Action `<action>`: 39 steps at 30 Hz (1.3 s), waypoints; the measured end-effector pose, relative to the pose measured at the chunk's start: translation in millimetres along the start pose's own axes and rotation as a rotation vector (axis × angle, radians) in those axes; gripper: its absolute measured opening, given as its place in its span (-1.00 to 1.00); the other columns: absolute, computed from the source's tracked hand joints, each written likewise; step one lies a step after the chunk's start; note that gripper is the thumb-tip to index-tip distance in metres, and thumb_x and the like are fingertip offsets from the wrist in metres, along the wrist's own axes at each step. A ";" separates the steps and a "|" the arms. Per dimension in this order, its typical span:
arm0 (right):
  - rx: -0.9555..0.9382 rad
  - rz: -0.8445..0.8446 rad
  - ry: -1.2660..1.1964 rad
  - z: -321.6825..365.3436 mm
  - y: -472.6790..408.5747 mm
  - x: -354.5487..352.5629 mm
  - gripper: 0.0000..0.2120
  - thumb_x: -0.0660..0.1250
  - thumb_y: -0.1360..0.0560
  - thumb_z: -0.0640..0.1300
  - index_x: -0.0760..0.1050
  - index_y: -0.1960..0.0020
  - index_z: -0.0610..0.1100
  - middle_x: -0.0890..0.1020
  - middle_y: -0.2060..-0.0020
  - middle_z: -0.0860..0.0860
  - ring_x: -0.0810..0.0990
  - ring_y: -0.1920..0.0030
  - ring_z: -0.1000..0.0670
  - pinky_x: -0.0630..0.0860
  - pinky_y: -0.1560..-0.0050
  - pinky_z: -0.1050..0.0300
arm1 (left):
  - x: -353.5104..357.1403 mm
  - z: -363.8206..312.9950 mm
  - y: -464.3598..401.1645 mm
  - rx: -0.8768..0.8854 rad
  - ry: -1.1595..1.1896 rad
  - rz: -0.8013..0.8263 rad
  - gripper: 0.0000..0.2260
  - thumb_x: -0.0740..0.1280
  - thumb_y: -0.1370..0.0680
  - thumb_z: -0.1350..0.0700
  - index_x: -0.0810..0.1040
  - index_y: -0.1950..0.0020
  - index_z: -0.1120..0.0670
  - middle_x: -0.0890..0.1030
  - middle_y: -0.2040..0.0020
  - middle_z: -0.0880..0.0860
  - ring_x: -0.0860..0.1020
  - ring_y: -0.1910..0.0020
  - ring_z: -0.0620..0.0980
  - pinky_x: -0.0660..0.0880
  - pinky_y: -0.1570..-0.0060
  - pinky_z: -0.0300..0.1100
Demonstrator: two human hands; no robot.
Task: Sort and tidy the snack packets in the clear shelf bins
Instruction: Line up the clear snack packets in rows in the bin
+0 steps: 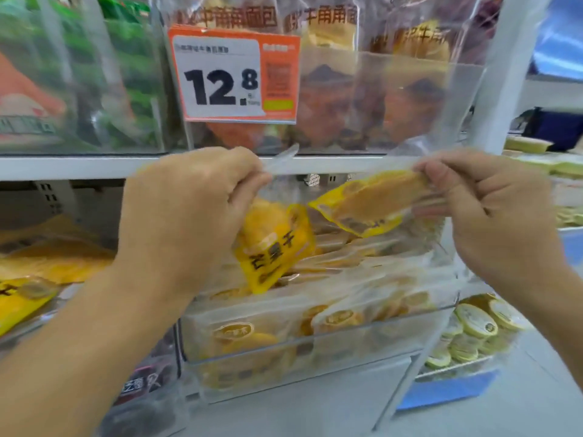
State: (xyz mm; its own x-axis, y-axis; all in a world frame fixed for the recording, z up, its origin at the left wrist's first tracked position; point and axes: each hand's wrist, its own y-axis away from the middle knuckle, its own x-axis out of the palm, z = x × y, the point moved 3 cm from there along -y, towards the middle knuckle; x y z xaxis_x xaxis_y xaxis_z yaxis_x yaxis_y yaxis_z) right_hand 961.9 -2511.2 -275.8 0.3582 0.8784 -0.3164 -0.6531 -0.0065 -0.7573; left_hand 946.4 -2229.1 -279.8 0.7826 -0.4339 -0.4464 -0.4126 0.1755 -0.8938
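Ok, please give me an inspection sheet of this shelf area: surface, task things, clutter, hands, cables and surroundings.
Surface: white shelf rail runs above the clear bin.
Job's things: hanging yellow packet held by its top edge; second yellow packet held nearly flat beside it; more yellow packets piled in the bin below.
Clutter: loose yellow packets lie in the neighbouring section on the left.
Hands: left hand grips the hanging packet; right hand pinches the second packet.
Cables: nothing seen.
Surroundings: orange price tag reading 12.8 on the upper bin; green packets upper left; round lidded tubs lower right.
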 end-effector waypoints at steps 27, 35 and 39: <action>0.121 0.960 0.607 -62.6 -20.2 125.6 -0.86 0.46 -0.50 -0.14 0.73 -0.04 -0.03 0.74 0.08 0.07 0.61 0.05 0.11 0.45 0.13 0.32 | 4.2 18.5 10.0 -0.167 0.458 0.473 -0.88 0.58 -0.35 -0.04 0.68 0.24 -0.07 0.65 0.36 -0.12 0.59 0.35 -0.10 0.48 0.35 -0.29; 0.028 0.953 0.597 -22.9 -14.9 111.4 -0.71 0.32 -0.54 -0.24 0.67 -0.16 0.01 0.71 -0.02 0.12 0.62 -0.07 0.12 0.42 -0.06 0.39 | -2.7 22.8 14.7 -0.243 0.272 0.799 -0.88 0.60 -0.37 -0.04 0.70 0.17 -0.17 0.62 0.37 -0.21 0.58 0.36 -0.18 0.59 0.24 -0.09; 0.135 0.988 0.009 36.8 -6.2 95.8 -0.64 0.42 -0.47 -0.37 0.64 -0.18 -0.03 0.72 0.02 0.07 0.68 0.02 0.13 0.60 -0.06 0.24 | -15.0 19.3 1.6 -0.206 0.122 0.899 -0.83 0.61 -0.38 -0.02 0.63 0.30 -0.18 0.56 0.45 -0.14 0.50 0.45 -0.13 0.46 0.37 -0.20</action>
State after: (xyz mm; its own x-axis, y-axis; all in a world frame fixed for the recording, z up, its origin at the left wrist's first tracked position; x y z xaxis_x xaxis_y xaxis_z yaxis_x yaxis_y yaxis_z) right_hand 975.7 -2409.4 -280.4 -0.3829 0.5041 -0.7741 -0.7306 -0.6781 -0.0802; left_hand 943.0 -2205.3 -275.4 0.0794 -0.3030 -0.9497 -0.9238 0.3355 -0.1843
